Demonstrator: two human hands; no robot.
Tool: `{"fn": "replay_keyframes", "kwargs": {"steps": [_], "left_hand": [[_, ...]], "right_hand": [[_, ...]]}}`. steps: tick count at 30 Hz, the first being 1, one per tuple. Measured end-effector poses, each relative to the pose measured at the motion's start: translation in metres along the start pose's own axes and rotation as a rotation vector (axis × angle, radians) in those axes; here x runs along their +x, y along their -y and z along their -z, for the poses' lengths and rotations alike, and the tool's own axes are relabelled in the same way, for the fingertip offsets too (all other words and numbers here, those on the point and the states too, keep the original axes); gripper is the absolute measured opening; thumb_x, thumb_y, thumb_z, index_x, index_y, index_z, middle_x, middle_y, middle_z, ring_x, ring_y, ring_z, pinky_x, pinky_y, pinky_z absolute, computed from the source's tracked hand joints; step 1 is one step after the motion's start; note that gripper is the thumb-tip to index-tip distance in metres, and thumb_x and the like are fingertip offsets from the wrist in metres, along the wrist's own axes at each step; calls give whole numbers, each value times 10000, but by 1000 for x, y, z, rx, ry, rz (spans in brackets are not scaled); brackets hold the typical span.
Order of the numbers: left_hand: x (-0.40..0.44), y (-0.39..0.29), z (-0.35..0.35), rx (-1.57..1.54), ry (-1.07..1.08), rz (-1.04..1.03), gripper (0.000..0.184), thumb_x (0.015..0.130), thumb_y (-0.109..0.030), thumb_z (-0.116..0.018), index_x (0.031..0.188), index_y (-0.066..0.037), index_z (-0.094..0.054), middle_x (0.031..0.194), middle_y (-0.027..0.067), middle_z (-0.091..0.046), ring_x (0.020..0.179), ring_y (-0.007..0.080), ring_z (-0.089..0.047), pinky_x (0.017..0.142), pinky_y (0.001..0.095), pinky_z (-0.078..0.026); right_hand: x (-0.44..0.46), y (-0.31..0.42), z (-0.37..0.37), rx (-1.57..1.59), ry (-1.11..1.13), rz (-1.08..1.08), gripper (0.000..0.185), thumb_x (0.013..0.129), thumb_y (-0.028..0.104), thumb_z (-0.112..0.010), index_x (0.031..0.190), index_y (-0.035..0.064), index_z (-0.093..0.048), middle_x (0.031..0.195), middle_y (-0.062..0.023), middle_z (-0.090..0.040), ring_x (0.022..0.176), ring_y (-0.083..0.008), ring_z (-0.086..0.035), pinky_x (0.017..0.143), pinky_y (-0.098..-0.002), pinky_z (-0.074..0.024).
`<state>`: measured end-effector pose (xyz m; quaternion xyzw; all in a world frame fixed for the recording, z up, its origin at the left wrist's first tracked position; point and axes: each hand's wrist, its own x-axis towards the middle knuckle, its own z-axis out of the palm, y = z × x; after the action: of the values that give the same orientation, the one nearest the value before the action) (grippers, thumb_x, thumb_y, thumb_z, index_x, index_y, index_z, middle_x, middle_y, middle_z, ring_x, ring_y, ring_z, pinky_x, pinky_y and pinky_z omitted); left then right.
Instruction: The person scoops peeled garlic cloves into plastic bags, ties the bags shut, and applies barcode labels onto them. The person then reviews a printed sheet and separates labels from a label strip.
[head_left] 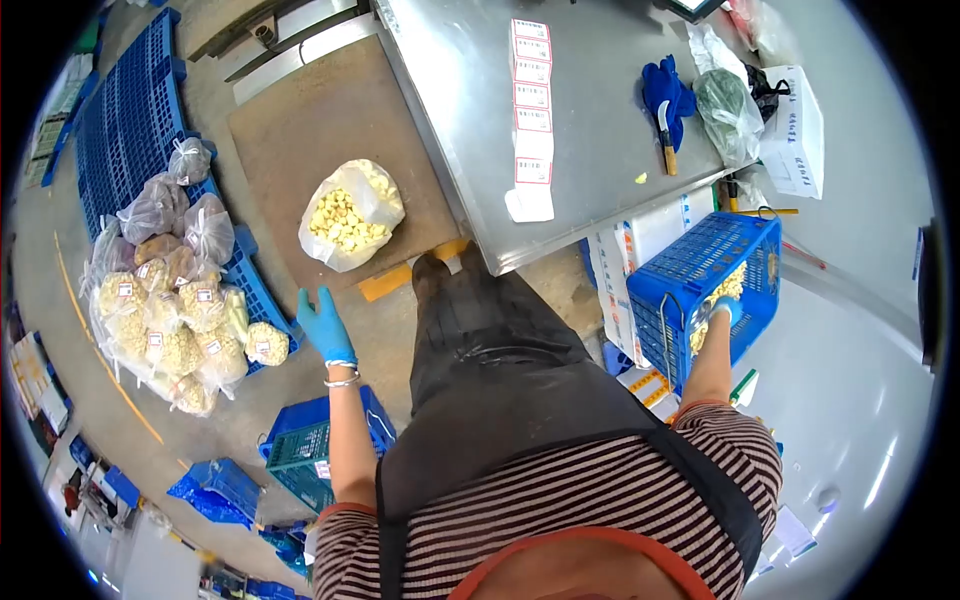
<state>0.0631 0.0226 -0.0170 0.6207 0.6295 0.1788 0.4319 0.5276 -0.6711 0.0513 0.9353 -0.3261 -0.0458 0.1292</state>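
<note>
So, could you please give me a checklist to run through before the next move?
1. Left hand, blue-gloved, free: ok; it is open, with nothing visible in it.
2. Right hand gripping something: cannot tell; it is inside the blue slatted plastic crate, fingers unclear.
3. Translucent plastic bag on the flat brown board: ok.
4. Bag tied shut: not ok; pale yellow pieces show at its open mouth.
5. Wooden-handled knife away from both hands: ok; it lies by crumpled blue fabric on the steel table.
</note>
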Motion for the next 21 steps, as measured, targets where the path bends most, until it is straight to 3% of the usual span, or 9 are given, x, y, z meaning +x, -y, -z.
{"fn": "replay_keyframes", "kwargs": {"steps": [4, 10, 11, 14, 15, 16, 17, 19, 21], "left_hand": [[-15, -24, -9, 55, -49, -65, 605, 951, -283, -645, 1357, 129, -469, 1383, 279, -514, 1246, 340, -524, 1078, 402, -383], [-25, -31, -36, 110, 6, 0, 603, 932, -292, -656, 1354, 107, -494, 1383, 263, -518, 1235, 330, -533, 1060, 400, -399], [-25, -27, -42, 111, -47, -100, 610, 919, -302, -671, 1341, 108, -511, 1165, 212, -632, 1043, 264, -605, 923, 373, -471], [-36, -37, -43, 105, -81, -89, 597, 916, -294, -674, 1320, 121, -525, 903, 121, -630, 798, 178, -567, 735, 337, -476], [-42, -48, -42, 75, -91, -84, 590, 911, -291, -680, 1303, 127, -537, 761, 48, -534, 664, 123, -453, 605, 318, -414], [-36, -39, -41, 103, -100, -55, 592, 905, -300, -684, 1302, 117, -545, 887, 127, -634, 780, 166, -562, 720, 338, -475], [-29, -28, -41, 117, -120, -84, 599, 903, -302, -685, 1307, 116, -542, 988, 187, -646, 874, 205, -593, 798, 354, -480], [-21, -31, -40, 42, -120, -22, 654, 876, -338, -711, 1319, 110, -535, 1249, 323, -595, 1130, 335, -600, 989, 399, -447], [-12, -50, -46, 36, -154, -20, 696, 854, -366, -734, 1323, 108, -533, 1248, 315, -598, 1142, 349, -594, 980, 400, -449]], "right_hand": [[8, -52, -67, 958, 797, -392, 395, 929, 417, -568, 1153, 102, -645, 1054, -64, -691, 999, -271, -632, 836, -392, -529], [24, -68, -93, 871, 762, -244, 286, 944, 373, -555, 1052, 123, -641, 882, -49, -675, 766, -228, -617, 669, -363, -521], [26, -71, -98, 855, 755, -205, 269, 946, 365, -553, 1035, 126, -640, 853, -46, -672, 727, -221, -615, 641, -359, -520], [35, -82, -101, 960, 727, -126, 228, 954, 343, -546, 984, 137, -638, 768, -38, -663, 611, -200, -607, 558, -344, -516], [40, -83, -75, 1231, 786, -197, 198, 942, 317, -572, 862, 151, -642, 602, 24, -555, 441, -121, -486, 415, -283, -400], [46, -72, -63, 1170, 518, -257, 204, 940, 304, -592, 812, 150, -628, 583, 56, -462, 445, -83, -406, 412, -247, -334], [53, -75, -36, 1321, 493, -85, 187, 958, 281, -584, 859, 132, -635, 588, 74, -428, 464, -51, -386, 422, -218, -309], [24, -36, 64, 1401, 660, 172, 181, 1000, 220, -536, 956, 78, -638, 656, 71, -463, 517, -24, -399, 447, -182, -302], [-42, 26, 134, 1374, 792, 375, 216, 1009, 222, -532, 1115, 69, -641, 745, 75, -506, 573, -11, -412, 490, -170, -326]]}}
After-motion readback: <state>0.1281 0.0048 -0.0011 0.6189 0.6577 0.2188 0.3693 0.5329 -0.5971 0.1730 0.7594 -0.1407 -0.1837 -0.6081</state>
